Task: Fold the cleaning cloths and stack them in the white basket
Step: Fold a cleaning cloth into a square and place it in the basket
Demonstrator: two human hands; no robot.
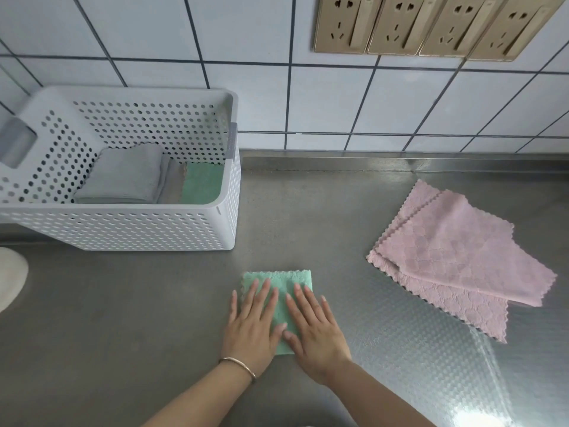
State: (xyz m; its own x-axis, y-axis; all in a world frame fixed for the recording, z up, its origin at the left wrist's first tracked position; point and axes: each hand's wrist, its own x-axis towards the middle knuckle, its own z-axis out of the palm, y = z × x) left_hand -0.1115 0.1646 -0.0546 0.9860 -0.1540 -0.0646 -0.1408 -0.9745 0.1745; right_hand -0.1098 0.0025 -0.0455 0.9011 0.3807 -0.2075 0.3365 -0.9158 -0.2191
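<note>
Under flat fingers point(264, 291), green cloth point(278, 277)

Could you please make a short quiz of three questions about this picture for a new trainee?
1. True or false: both hands lie flat on the green cloth.
2. Which cloths are not folded small yet: A grey, B pink, C green?
3. Fill in: the white basket already holds folded ___ and green cloths.

Key
1. True: the left hand and the right hand press it with straight fingers.
2. B, the pink cloths on the counter.
3. Grey.
</note>
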